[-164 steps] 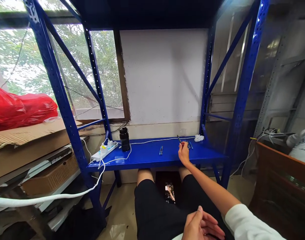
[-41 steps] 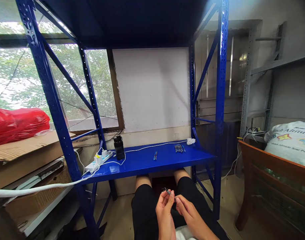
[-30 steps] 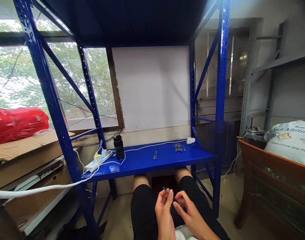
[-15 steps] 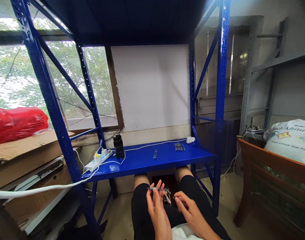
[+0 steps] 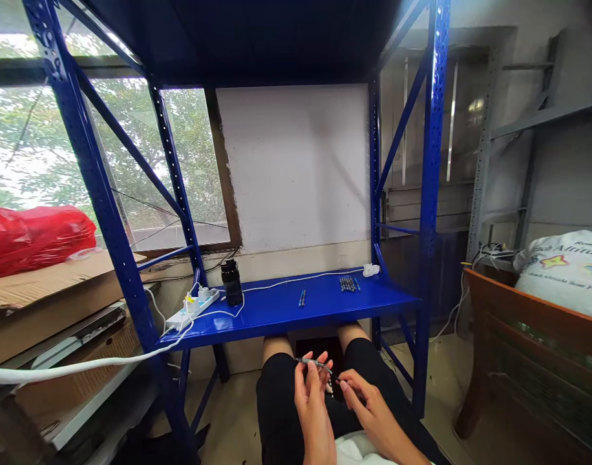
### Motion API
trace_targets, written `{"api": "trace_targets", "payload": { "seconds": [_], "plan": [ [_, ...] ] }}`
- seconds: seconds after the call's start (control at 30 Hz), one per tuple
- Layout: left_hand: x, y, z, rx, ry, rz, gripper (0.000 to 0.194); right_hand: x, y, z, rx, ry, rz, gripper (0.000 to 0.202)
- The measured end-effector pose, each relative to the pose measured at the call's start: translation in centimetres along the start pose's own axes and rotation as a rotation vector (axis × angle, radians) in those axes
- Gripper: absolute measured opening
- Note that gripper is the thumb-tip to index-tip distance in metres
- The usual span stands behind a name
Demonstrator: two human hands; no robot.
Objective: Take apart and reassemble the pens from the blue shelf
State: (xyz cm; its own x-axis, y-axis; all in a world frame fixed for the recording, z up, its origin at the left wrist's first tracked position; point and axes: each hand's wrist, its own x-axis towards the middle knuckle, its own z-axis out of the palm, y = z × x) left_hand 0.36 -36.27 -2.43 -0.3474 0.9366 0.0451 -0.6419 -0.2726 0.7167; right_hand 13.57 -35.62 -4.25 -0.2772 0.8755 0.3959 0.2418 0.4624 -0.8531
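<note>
black bottle [image 5: 231, 285] near a white power strip [image 5: 192, 309], red bundle [image 5: 39, 239] atop a cardboard box [image 5: 58, 276] by the window [image 5: 194, 161]

The dark piece [image 5: 337, 380] in the right hand [image 5: 368, 403] is too small to identify.

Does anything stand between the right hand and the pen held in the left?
Nothing visible does. The pen lies across the left hand, one end toward the right hand, whose fingertips pinch a small dark part. The blue table is beyond both hands.
</note>
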Motion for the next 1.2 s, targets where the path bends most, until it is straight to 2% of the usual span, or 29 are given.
{"api": "trace_targets", "payload": {
  "seconds": [0.23, 0.6, 0.83, 0.93, 1.1, 1.2],
  "plan": [
    [0.1, -0.1, -0.5, 0.022, 0.003, 0.017, 0.068, -0.1, 0.0, 0.2, 0.002, -0.01, 0.007, 0.044],
    [0.5, -0.4, -0.7, 0.017, 0.017, 0.008, 0.059, 0.0, 0.0, 0.1, 0.008, -0.027, 0.002, 0.043],
    [0.4, -0.8, -0.2, 0.086, -0.074, -0.097, 0.055, 0.0, -0.2, -0.1, 0.055, 0.0, -0.034, 0.04],
    [0.3, -0.8, 0.0, 0.137, -0.088, -0.093, 0.053, 0.0, -0.3, -0.3, 0.064, 0.022, -0.039, 0.04],
    [0.1, -0.4, 0.1, 0.218, -0.174, -0.102, 0.051, 0.0, -0.2, -0.4, 0.072, 0.056, -0.035, 0.04],
    [0.1, -0.3, 0.2, 0.251, -0.175, -0.077, 0.051, -0.1, 0.0, -0.3, 0.084, 0.064, -0.028, 0.039]
  ]
}}
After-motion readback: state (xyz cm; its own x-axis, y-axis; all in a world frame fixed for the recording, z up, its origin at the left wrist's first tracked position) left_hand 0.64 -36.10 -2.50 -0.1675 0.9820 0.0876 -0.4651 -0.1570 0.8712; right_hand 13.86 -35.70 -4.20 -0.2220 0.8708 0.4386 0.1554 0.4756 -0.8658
